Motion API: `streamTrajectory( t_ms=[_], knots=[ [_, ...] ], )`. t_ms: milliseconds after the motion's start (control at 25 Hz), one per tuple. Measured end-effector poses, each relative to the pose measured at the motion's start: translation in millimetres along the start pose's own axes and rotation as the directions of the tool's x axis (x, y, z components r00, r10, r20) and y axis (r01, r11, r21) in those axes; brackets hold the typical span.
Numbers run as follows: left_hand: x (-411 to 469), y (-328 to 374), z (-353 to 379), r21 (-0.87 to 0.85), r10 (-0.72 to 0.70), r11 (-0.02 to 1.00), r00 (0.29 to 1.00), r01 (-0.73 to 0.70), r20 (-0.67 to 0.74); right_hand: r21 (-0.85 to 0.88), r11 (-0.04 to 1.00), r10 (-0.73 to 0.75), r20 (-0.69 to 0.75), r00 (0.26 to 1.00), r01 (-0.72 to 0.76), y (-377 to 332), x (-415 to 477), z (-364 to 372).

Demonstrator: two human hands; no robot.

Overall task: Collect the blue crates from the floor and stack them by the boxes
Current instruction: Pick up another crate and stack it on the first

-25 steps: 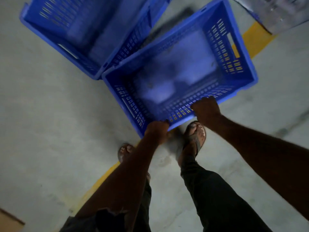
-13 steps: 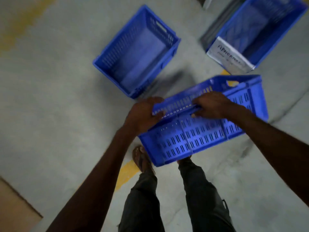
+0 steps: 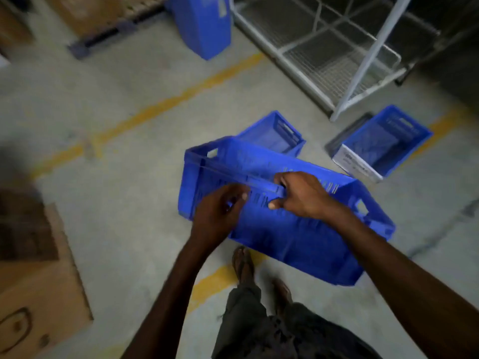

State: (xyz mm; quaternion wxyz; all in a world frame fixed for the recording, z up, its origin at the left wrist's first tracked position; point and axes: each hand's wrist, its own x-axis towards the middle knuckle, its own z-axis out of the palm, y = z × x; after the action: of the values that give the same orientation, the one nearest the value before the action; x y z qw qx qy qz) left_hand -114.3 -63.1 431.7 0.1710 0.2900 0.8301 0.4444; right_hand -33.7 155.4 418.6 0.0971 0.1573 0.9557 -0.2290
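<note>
Four blue crates are in my view. I hold one crate (image 3: 298,237) off the floor (image 3: 129,177) at the centre of the frame, tilted, with its long slotted wall toward me. My right hand (image 3: 300,195) grips the near rim, fingers hooked over it and thumb beneath. My left hand (image 3: 220,211), just left of the right one, has its fingers curled onto the slotted wall below the rim; blur hides the exact hold. A second crate (image 3: 274,136) sits on the floor just behind the held one. A labelled crate (image 3: 383,141) stands to the right of centre, near the foot of a wire rack (image 3: 324,42) at upper right. An upended crate (image 3: 204,24) stands at the top centre. Cardboard boxes (image 3: 39,294) fill the lower left, and a yellow line (image 3: 155,110) crosses the floor.
</note>
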Motion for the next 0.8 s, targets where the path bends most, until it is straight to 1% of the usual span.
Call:
streamTrajectory(
  t_ms=[40, 80, 120, 160, 200, 240, 280, 320, 360, 400, 440, 480, 560, 640, 680, 720, 800],
  knots=[
    [-24.9, 2.9, -13.6, 0.072, 0.022, 0.997, 0.999, -0.018, -0.050, -0.008, 0.996, -0.090, -0.048, 0.995, 0.090, -26.9, -7.1, 4.9],
    [-48.2, 6.0, -29.5, 0.234, 0.089, 0.970, 0.991, -0.064, -0.098, -0.013, 0.982, -0.187, -0.095, 0.978, 0.187, -53.4, -16.4, 9.9],
    [-68.4, 6.7, -45.8, 0.447, 0.168, 0.889, 0.980, -0.103, -0.108, -0.018, 0.963, -0.268, -0.132, 0.954, 0.268, -77.5, -29.0, 15.7],
    [-90.3, 7.7, -66.6, 0.633, 0.213, 0.766, 0.974, -0.118, -0.077, -0.040, 0.932, -0.361, -0.171, 0.917, 0.360, -102.9, -43.1, 22.3],
    [-109.3, 6.4, -87.5, 0.757, 0.188, 0.645, 0.982, -0.101, -0.029, -0.089, 0.887, -0.462, -0.207, 0.862, 0.454, -125.6, -57.6, 29.2],
    [-128.0, 4.7, -107.8, 0.819, 0.125, 0.570, 0.992, -0.069, -0.004, -0.165, 0.819, -0.574, -0.219, 0.789, 0.550, -146.5, -69.9, 36.3],
    [-149.9, 2.7, -127.0, 0.840, 0.019, 0.543, 1.000, -0.011, 0.001, -0.250, 0.730, -0.682, -0.205, 0.702, 0.636, -169.3, -82.9, 40.8],
    [-174.4, 0.9, -141.9, 0.841, -0.104, 0.538, 0.995, 0.060, -0.004, -0.322, 0.637, -0.766, -0.169, 0.620, 0.700, -191.6, -94.6, 45.2],
    [-204.4, -5.1, -154.7, 0.837, -0.187, 0.531, 0.982, 0.130, -0.034, -0.371, 0.540, -0.835, -0.124, 0.536, 0.755, -216.4, -105.8, 50.7],
    [-233.7, -16.0, -165.0, 0.816, -0.215, 0.548, 0.974, 0.182, -0.073, -0.401, 0.461, -0.879, -0.083, 0.470, 0.791, -238.8, -112.9, 56.1],
    [-264.0, -29.7, -174.3, 0.781, -0.227, 0.577, 0.966, 0.238, -0.126, -0.427, 0.414, -0.896, -0.035, 0.442, 0.804, -260.4, -116.0, 63.4],
    [-297.5, -42.9, -185.0, 0.750, -0.229, 0.594, 0.955, 0.291, -0.190, -0.461, 0.376, -0.901, 0.021, 0.433, 0.804, -283.9, -116.8, 74.1],
    [-365.7, -73.9, -211.0, 0.711, -0.251, 0.593, 0.926, 0.377, -0.282, -0.497, 0.332, -0.871, 0.164, 0.463, 0.802, -340.2, -121.2, 101.0],
    [-433.7, -107.9, -241.9, 0.638, -0.317, 0.623, 0.892, 0.453, -0.323, -0.449, 0.325, -0.822, 0.302, 0.483, 0.832, -406.9, -133.5, 133.2],
    [-471.0, -123.2, -260.2, 0.588, -0.376, 0.636, 0.867, 0.499, -0.328, -0.405, 0.320, -0.806, 0.359, 0.470, 0.857, -444.3, -143.2, 153.9],
    [-507.9, -135.1, -278.3, 0.537, -0.433, 0.645, 0.839, 0.544, -0.330, -0.358, 0.299, -0.805, 0.404, 0.435, 0.885, -480.2, -152.5, 177.1],
    [-590.3, -152.8, -312.0, 0.410, -0.532, 0.639, 0.758, 0.651, -0.377, -0.240, 0.261, -0.803, 0.483, 0.348, 0.935, -552.6, -178.8, 219.9]
  ],
)
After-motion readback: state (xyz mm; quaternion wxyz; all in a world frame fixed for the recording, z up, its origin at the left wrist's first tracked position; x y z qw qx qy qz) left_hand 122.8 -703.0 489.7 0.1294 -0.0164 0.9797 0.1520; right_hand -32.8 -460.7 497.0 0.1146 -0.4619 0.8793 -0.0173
